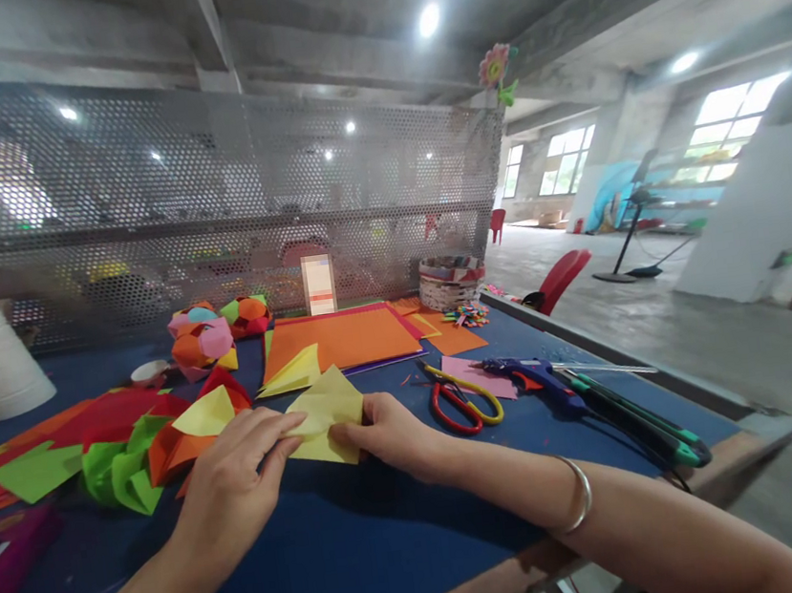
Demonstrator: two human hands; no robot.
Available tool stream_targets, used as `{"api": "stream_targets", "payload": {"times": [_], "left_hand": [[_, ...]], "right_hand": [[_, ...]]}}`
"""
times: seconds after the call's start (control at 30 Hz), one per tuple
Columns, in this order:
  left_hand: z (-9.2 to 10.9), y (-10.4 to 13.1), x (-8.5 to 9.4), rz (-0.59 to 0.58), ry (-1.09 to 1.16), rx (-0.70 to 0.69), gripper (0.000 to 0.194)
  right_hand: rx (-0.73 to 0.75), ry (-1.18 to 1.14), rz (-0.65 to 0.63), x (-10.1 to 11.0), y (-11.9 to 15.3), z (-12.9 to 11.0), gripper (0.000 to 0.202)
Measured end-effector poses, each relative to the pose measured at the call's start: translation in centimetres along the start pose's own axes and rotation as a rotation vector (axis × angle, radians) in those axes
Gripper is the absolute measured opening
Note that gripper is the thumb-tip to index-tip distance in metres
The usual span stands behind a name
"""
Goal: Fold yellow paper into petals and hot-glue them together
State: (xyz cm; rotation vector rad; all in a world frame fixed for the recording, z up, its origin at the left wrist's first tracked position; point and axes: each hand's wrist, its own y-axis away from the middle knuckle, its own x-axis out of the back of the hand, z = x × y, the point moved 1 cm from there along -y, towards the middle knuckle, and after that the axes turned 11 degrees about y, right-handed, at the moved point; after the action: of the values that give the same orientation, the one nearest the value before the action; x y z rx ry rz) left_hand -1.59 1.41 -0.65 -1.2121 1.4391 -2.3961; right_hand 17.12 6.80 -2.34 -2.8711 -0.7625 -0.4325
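Left hand (235, 480) and right hand (384, 433) both pinch the folded yellow paper (324, 419) flat on the desk (369, 550), fingertips covering its lower edge; fold detail indistinct, scissors (463, 404) adjacent

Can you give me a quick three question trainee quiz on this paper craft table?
1. True or false: both hands touch the yellow paper.
2. What lies just right of the right hand? A) scissors B) a cup C) a book
3. What colour is the big flat sheet behind the yellow paper?

Key: 1 true, left hand included; 2 A; 3 orange.
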Motion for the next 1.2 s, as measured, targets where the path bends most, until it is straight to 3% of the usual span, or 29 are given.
{"api": "stream_targets", "payload": {"times": [0.23, 0.57, 0.77, 1.0, 1.2], "left_hand": [[-0.1, -0.1, 0.2, -0.034, 0.007, -0.021, 0.011], [0.4, -0.5, 0.5, -0.109, -0.010, -0.097, 0.013], [-0.1, 0.0, 0.3, -0.132, 0.052, 0.050, 0.015], [0.1, -0.2, 0.2, -0.133, 0.051, 0.028, 0.016], [0.4, -0.1, 0.2, -0.125, 0.085, -0.018, 0.016]], "right_hand": [[0.075, -0.051, 0.017, -0.1, 0.1, -0.3, 0.007], [0.062, -0.011, 0.005, -0.1, -0.2, 0.3, 0.012], [0.093, 0.155, 0.029, 0.1, -0.4, 0.8, 0.021], [0.101, 0.406, 0.120, 0.5, -0.1, 0.5, 0.022], [0.106, 0.457, 0.092, 0.6, 0.0, 0.2, 0.022]]}}
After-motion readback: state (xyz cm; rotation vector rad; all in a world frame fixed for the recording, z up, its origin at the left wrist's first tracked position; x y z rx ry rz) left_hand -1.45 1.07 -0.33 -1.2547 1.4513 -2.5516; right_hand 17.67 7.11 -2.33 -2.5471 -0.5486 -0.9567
